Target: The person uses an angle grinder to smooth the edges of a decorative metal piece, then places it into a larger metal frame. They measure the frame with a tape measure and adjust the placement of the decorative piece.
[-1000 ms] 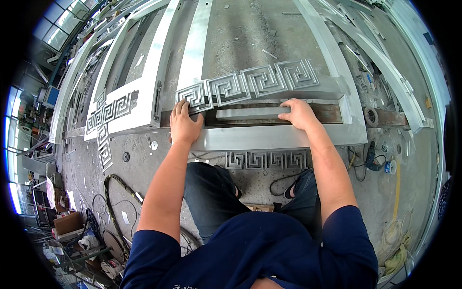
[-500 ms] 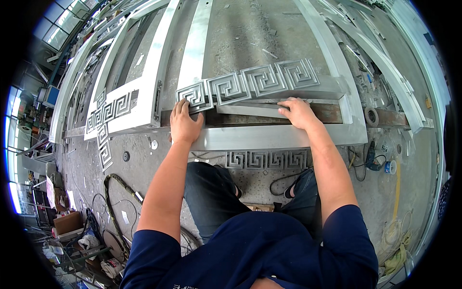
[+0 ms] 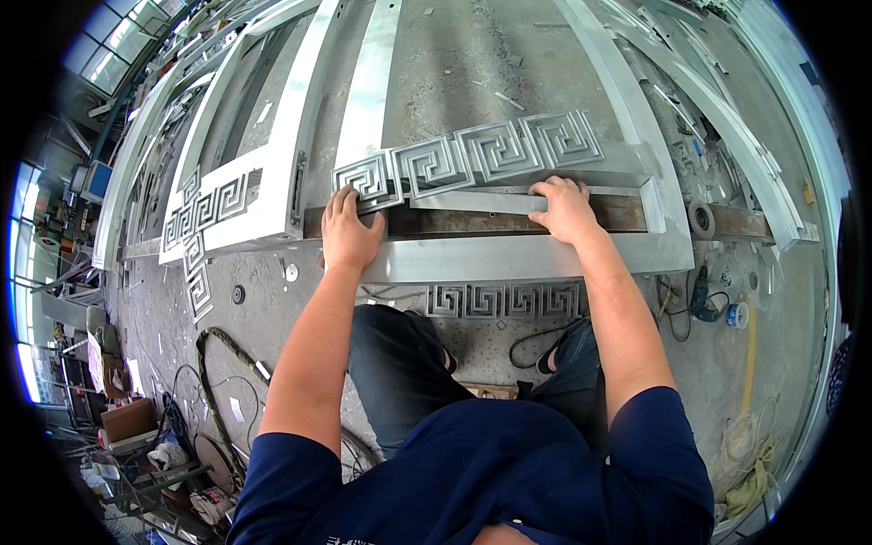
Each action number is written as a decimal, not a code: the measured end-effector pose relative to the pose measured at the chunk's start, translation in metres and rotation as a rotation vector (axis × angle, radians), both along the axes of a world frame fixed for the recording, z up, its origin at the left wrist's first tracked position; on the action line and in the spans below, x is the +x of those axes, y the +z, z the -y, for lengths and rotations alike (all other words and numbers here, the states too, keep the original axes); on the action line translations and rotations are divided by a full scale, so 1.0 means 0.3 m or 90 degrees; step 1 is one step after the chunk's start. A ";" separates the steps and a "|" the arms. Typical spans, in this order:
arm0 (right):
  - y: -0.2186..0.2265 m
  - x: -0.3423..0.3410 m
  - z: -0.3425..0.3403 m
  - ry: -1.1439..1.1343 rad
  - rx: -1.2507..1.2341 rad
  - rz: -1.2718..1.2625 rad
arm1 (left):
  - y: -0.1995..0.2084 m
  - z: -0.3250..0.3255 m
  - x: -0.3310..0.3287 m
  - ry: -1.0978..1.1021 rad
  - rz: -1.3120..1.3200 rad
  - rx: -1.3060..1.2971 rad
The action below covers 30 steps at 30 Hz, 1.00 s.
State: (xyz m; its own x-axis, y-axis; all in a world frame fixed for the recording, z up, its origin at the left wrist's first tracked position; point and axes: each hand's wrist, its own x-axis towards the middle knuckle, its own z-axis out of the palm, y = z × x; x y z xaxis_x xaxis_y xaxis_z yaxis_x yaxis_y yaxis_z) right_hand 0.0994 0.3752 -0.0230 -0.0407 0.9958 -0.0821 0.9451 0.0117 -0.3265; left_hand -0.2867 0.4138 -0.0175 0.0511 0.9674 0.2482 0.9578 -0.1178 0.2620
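Observation:
A grey metal fret panel (image 3: 490,156) with square spiral cut-outs lies slantwise across a silver metal frame (image 3: 481,261). My left hand (image 3: 350,229) rests over the frame's front left part, its fingers curled onto the panel's lower left corner; what lies beneath the palm is hidden. Inside the frame's opening, below the panel, runs a flat silver metal strip (image 3: 472,202). Its right end is at my right hand (image 3: 565,211), which bends over it with thumb and fingers closed, the wrist above the front rail.
A cross-shaped fret piece (image 3: 207,211) sits on the frame at left. Another fret panel (image 3: 501,302) is on the floor by my feet. A power drill (image 3: 699,295), a white tub (image 3: 737,315) and cables lie at right; a thick hose (image 3: 211,363) curves at left.
My right hand has shifted slightly away from me, and the strip's right end has moved with it, closer to the fret panel. My left hand and the panel stay in place.

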 end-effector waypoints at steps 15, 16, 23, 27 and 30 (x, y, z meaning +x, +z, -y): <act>-0.024 0.014 -0.013 0.043 -0.039 -0.050 | 0.004 0.002 0.000 0.003 0.003 -0.006; -0.021 0.012 -0.013 0.039 -0.038 -0.059 | 0.008 0.004 0.001 0.004 0.001 -0.007; -0.017 0.012 -0.011 0.011 -0.033 -0.088 | 0.007 0.003 0.002 0.005 -0.001 -0.013; -0.007 0.011 -0.011 -0.002 -0.045 -0.087 | 0.011 0.005 0.002 0.008 0.002 -0.022; -0.018 0.020 -0.009 -0.007 -0.036 -0.085 | 0.012 0.003 0.009 0.007 0.001 -0.022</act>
State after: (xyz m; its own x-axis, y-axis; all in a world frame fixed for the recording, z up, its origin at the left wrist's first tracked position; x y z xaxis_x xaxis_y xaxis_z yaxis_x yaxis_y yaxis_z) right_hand 0.1053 0.3779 -0.0283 -0.0446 0.9902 -0.1320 0.8930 -0.0197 -0.4497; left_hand -0.2841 0.4130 -0.0137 0.0404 0.9760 0.2141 0.9584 -0.0984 0.2678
